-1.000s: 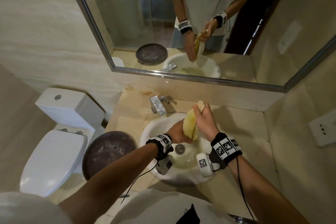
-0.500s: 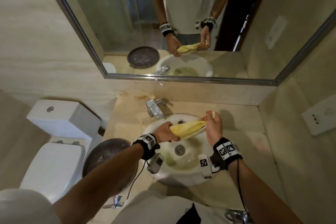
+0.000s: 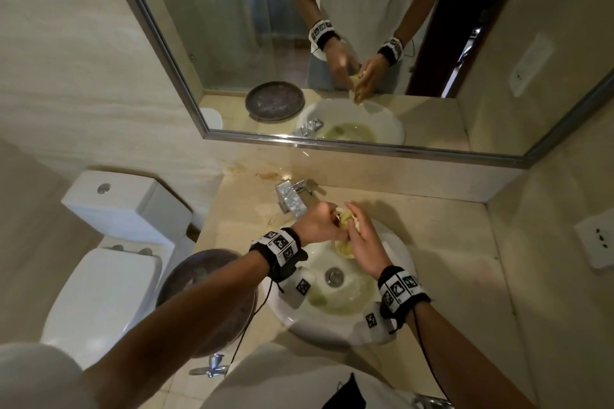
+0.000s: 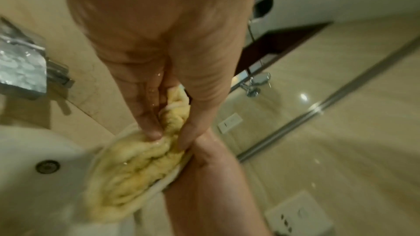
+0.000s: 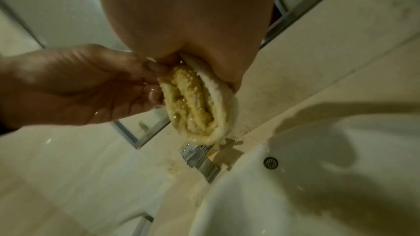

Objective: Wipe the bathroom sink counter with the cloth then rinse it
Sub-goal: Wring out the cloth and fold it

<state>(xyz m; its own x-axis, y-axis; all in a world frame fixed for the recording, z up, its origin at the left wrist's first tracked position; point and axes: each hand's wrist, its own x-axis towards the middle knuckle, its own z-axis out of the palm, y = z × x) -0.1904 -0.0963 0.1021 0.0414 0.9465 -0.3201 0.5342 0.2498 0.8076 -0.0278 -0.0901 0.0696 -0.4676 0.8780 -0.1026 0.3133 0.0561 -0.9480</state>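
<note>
Both hands clamped on the cloth [image 3: 345, 226] over the sink [image 3: 395, 252]. Half a second ago it was stretched sideways between them; now the left hand [image 3: 317, 224] and right hand [image 3: 362, 242] have closed together and the cloth is bunched into a tight wet roll. Left fingers [image 4: 147, 126] pinch its upper end; the right palm wraps around it, lower end hanging below the grip. Faucet [image 3: 291, 197] just beyond the left hand. Yellowish water pooled in the basin under the grip, beside the drain [image 3: 334, 277].
</note>
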